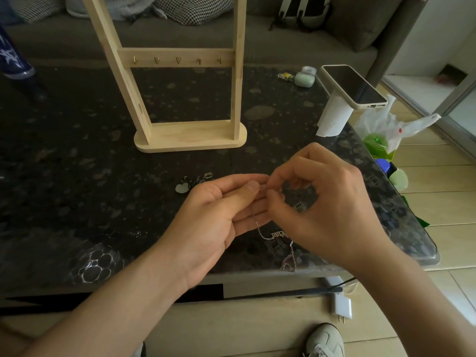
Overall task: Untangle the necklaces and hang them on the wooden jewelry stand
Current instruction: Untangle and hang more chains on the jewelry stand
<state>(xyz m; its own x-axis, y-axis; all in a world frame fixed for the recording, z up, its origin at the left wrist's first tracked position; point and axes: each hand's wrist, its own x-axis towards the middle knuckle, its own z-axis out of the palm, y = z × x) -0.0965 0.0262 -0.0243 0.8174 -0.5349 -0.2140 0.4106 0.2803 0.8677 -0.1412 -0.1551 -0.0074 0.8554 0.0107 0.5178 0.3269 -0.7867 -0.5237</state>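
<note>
Necklace pinched between both hands' fingers

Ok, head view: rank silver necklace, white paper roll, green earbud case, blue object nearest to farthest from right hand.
1. silver necklace, pinched by the right hand
2. white paper roll, right rear
3. green earbud case, beyond the roll
4. blue object, far-left rear

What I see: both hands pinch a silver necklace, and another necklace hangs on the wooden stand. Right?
No: in the head view the wooden jewelry stand has bare hooks. The left hand and right hand do pinch the silver necklace.
</note>
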